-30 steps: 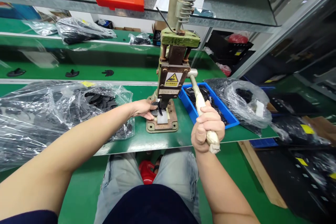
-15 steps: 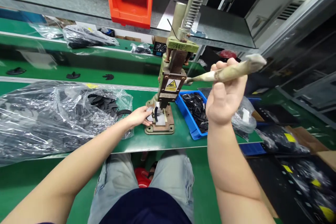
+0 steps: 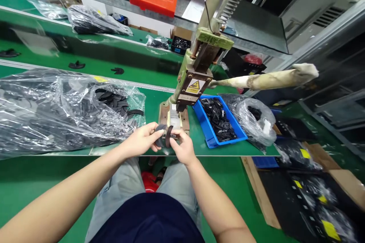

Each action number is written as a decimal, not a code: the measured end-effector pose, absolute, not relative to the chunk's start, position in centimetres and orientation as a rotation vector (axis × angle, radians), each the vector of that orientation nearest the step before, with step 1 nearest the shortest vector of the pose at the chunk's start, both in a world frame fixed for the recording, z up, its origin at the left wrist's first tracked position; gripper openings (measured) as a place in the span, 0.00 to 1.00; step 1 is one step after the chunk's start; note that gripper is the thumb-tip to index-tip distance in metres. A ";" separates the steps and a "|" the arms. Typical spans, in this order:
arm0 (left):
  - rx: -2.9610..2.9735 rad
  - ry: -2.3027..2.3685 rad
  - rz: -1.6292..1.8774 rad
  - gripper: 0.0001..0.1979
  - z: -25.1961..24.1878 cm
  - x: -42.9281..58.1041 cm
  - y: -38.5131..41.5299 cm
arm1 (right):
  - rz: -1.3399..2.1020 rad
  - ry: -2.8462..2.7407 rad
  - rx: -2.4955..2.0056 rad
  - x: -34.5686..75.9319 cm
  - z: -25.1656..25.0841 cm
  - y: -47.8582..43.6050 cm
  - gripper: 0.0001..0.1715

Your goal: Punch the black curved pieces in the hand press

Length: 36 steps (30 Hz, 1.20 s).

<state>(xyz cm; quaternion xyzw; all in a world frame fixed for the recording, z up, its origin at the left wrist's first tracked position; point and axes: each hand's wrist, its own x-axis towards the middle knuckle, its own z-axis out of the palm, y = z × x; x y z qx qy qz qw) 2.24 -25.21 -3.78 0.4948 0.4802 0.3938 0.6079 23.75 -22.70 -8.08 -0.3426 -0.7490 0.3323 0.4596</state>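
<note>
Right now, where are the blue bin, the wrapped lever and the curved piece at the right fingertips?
Blue bin (image 3: 204, 124): head view, left wall.
Wrapped lever (image 3: 265, 81): head view, middle of handle.
Curved piece (image 3: 169, 136): head view, mid-curve.

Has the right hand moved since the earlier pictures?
Yes: the right hand let go of the lever and came leftward, to the near side of the press.

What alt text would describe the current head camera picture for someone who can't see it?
A person's left hand and right hand hold dark curved pieces before a press, its handle jutting right. On the green table, a clear bag of similar pieces lies left; a blue bin of black parts sits right.
</note>
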 end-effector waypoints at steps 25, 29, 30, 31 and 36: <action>1.716 1.464 1.067 0.20 -4.1 5.0 -27.3 | 0.421 -2.147 -0.697 25.7 -7.0 -23.6 0.03; 1.529 1.327 0.962 0.21 -4.5 4.6 -27.0 | 0.413 -2.150 -0.623 26.1 -6.4 -23.8 0.01; 1.528 1.320 0.961 0.21 -4.5 4.5 -27.0 | 0.415 -2.154 -0.619 26.2 -6.3 -23.8 0.02; 1.542 1.326 0.975 0.21 -4.4 4.5 -27.0 | 0.419 -2.158 -0.628 26.2 -6.2 -23.8 0.02; 1.671 1.418 1.053 0.20 -3.6 4.5 -27.4 | 0.424 -2.127 -0.743 25.9 -6.2 -23.6 0.05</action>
